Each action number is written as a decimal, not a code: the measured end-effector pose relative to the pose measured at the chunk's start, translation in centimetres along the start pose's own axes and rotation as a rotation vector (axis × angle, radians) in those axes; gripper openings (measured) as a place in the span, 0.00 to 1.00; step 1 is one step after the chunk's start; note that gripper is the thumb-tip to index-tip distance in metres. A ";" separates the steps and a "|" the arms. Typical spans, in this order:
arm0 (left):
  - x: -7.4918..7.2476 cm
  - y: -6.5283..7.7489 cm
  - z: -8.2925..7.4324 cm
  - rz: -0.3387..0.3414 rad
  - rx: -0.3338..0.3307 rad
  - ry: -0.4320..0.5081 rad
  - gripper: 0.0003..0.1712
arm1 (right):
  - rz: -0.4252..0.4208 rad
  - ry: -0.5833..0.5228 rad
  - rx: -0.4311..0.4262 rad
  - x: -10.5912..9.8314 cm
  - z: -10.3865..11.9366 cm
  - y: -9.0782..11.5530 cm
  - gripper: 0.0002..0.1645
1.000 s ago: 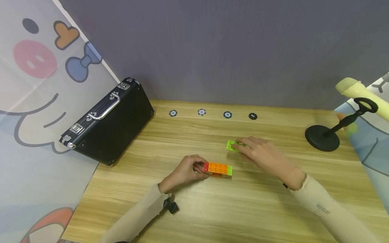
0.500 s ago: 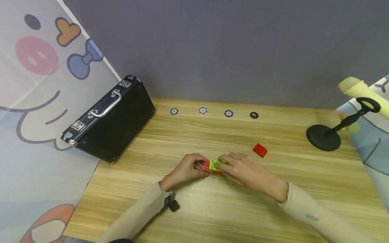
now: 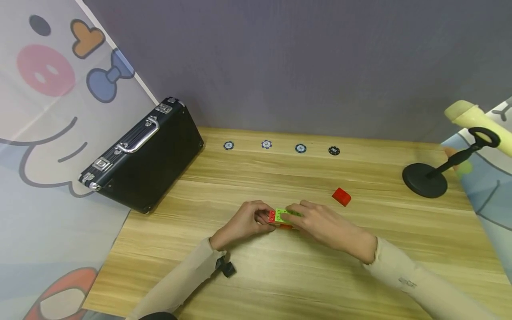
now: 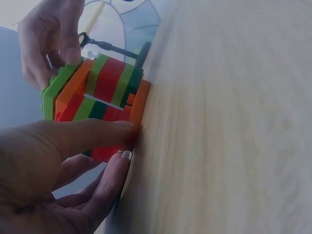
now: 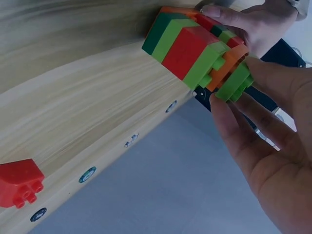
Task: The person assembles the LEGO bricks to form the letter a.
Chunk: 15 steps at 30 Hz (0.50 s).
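A structure of toy building bricks stands on the wooden table, with an orange base (image 4: 140,105) and two side columns striped in red and greens. The right-hand column (image 5: 180,51) faces the right wrist camera. An orange brick (image 4: 75,85) bridges the columns. My left hand (image 3: 245,226) grips the left column, thumb and fingers low on its red bricks. Atop the orange brick lies a lime green brick (image 5: 235,80), which my right hand (image 3: 322,226) pinches between thumb and fingers. Those fingers hide its right part in the head view.
A loose red curved brick (image 3: 342,197) lies behind my right hand. Several poker chips (image 3: 266,144) line the table's back. The black case (image 3: 156,164) stands at left, and a black stand (image 3: 425,180) holds a yellow microphone (image 3: 480,122) at right. A grey wall (image 3: 296,66) rises behind.
My right hand has carried the lime green brick left and nearer, onto the structure's orange top, uncovering the loose red brick. My left hand keeps its grip. Little differs over the last half second.
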<state>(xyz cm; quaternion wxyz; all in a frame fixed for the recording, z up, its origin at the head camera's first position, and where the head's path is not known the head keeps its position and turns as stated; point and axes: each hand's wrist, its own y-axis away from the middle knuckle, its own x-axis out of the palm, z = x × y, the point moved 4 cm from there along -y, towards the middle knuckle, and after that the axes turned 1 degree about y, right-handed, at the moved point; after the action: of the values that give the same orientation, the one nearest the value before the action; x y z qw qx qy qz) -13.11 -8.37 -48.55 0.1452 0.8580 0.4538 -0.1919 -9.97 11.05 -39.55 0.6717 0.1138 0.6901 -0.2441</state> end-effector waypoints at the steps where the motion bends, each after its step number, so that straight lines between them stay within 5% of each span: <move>1: 0.0 0.0 0.0 0.001 -0.004 0.001 0.21 | 0.008 0.004 -0.001 0.0 0.0 0.0 0.29; 9: 0.0 0.0 0.0 0.001 -0.008 -0.003 0.21 | 0.047 0.094 -0.005 0.2 0.5 0.2 0.36; 15: 0.0 -0.1 0.0 0.001 -0.002 -0.003 0.21 | 0.052 0.027 0.024 0.2 0.1 -0.1 0.32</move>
<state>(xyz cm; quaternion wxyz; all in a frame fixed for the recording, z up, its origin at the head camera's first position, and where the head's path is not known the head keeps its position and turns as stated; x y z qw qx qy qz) -13.18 -8.37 -48.56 0.1466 0.8579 0.4532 -0.1925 -9.97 10.89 -39.69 0.6669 0.1431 0.6931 -0.2332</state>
